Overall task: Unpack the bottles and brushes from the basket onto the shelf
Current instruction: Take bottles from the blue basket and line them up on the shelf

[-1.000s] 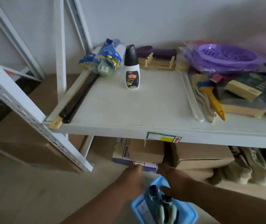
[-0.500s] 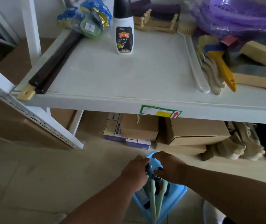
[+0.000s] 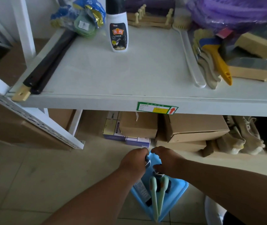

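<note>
A blue basket (image 3: 176,198) stands on the floor in front of the shelf (image 3: 113,75). Two pale green brushes (image 3: 154,198) lie in it with their handles toward me, beside a white labelled bottle (image 3: 141,190) lying flat. My left hand (image 3: 133,162) is closed around a small dark-capped bottle (image 3: 147,160) at the basket's far left rim. My right hand (image 3: 166,159) hovers over the basket with curled fingers held apart, its thumb just above another dark bottle cap (image 3: 158,174). One white bottle with a black cap (image 3: 119,33) stands upright at the back of the shelf.
On the shelf, a long dark-handled tool (image 3: 48,62) lies along the left edge, with blue packets (image 3: 81,17) behind it. Brushes and a yellow scraper (image 3: 217,62), boxes and purple baskets (image 3: 236,12) fill the right. Cardboard boxes (image 3: 192,129) sit underneath.
My view has tilted down and moved nearer the basket. Both hands have reached into it, and my left hand has closed on a small bottle.
</note>
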`<action>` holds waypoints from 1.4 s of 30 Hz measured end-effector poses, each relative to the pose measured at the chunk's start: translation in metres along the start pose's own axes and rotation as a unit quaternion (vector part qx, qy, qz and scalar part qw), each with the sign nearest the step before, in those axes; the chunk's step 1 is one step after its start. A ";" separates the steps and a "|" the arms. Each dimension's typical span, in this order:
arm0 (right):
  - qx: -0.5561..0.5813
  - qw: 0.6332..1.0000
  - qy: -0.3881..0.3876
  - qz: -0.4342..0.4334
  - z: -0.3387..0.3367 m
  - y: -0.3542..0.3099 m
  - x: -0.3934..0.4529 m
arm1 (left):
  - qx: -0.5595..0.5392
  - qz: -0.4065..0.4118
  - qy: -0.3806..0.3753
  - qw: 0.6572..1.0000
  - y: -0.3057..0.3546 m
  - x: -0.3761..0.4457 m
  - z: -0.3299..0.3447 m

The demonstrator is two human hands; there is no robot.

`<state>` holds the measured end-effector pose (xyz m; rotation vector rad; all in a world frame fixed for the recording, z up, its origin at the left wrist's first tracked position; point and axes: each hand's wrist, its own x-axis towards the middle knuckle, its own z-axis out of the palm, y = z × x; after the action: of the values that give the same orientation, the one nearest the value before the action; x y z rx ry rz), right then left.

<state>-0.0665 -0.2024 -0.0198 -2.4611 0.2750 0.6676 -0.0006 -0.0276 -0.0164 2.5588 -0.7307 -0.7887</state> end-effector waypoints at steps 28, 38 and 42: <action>0.188 0.919 0.277 -0.206 -0.276 -0.181 -0.099 | -0.267 0.200 0.252 0.908 0.092 -0.070 -0.294; 0.271 0.887 0.333 -0.169 -0.275 -0.165 -0.017 | -0.302 0.128 0.349 0.878 0.085 0.026 -0.278; 0.270 0.864 0.392 -0.166 -0.277 -0.158 0.004 | -0.261 0.128 0.395 0.872 0.085 0.029 -0.265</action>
<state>0.1003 -0.2324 0.2507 -2.0181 0.2776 -0.5327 0.1483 -0.0630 0.2175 1.9542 -0.4685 0.1666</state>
